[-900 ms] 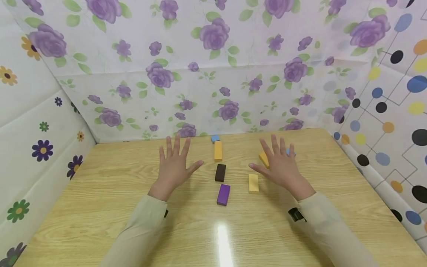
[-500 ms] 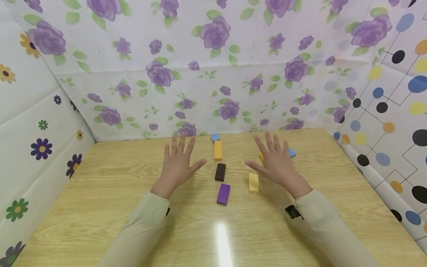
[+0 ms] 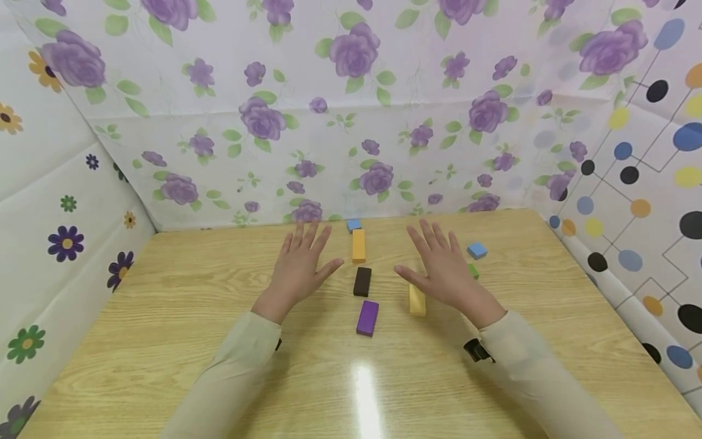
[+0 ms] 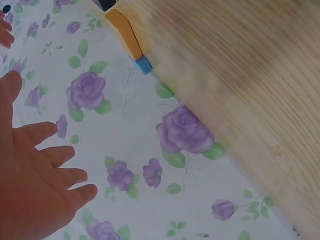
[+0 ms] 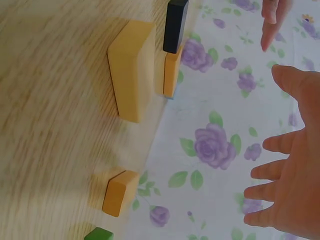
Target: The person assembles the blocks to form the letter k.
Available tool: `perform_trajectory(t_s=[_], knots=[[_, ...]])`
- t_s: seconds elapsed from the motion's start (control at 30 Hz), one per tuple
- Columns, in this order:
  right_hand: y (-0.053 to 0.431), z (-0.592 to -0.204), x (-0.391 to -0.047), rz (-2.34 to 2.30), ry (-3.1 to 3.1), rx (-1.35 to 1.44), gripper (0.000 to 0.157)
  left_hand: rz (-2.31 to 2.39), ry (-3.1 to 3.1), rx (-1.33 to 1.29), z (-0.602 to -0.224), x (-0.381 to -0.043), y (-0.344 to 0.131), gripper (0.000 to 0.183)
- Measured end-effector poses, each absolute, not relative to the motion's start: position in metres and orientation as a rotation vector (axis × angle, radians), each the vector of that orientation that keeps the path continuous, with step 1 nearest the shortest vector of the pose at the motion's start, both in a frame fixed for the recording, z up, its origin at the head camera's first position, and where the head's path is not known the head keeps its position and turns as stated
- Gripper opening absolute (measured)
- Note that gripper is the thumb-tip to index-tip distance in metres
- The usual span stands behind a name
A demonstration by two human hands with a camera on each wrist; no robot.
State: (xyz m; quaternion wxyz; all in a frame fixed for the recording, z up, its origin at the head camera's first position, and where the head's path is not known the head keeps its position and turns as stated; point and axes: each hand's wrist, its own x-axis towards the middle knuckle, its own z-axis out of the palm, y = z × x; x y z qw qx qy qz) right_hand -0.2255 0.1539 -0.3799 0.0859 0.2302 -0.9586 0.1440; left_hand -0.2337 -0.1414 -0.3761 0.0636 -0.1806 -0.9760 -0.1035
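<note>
My left hand [image 3: 296,271] hovers over the table's left half, palm down with fingers spread, holding nothing. Opposite it, my right hand [image 3: 446,271] is held the same way, its fingers straight. Between the hands a column of blocks runs toward the back: a purple block [image 3: 367,318], a black block [image 3: 362,281], an orange block [image 3: 359,246] and a small blue block [image 3: 353,225]. A pale yellow block [image 3: 417,303] lies partly under my right hand. A green block [image 3: 473,272] peeks out beside that hand, and a second orange block [image 5: 120,192] shows only in the right wrist view.
Another blue block [image 3: 477,250] lies at the back right. The wooden table [image 3: 181,341] meets a flower-print cloth [image 3: 219,122] at its far edge. A dotted cloth [image 3: 631,207] stands along the right side, and a daisy-print cloth [image 3: 66,280] along the left.
Both hands have drifted inward toward each other, still spread and holding nothing. The right-hand blue block and the green block have come out from behind my right hand; the nearby orange block is now covered.
</note>
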Motion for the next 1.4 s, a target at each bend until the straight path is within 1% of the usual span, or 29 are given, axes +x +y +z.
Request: perform_trajectory(t_s=[0.23,0.47,0.77,1.1,1.4], knots=[[0.146,-0.383,-0.222,0.508,-2.842,0.745,0.084,-0.313,-2.93,-0.633,-0.38,-0.235,-0.14,0.072],[0.138,-0.39,-0.217,0.578,-2.85,0.819,0.085,-0.356,-2.918,-0.701,-0.383,-0.236,-0.14,0.069],[0.13,-0.399,-0.208,0.596,-2.832,0.895,0.081,-0.405,-2.89,-0.818,-0.391,-0.238,-0.139,0.067],[0.127,-0.408,-0.198,0.597,-2.867,0.983,0.078,-0.565,-2.969,-0.924,-0.398,-0.242,-0.139,0.068],[0.123,-0.415,-0.189,0.561,-2.92,1.05,0.077,-0.77,-3.051,-1.058,-0.406,-0.244,-0.138,0.064]])
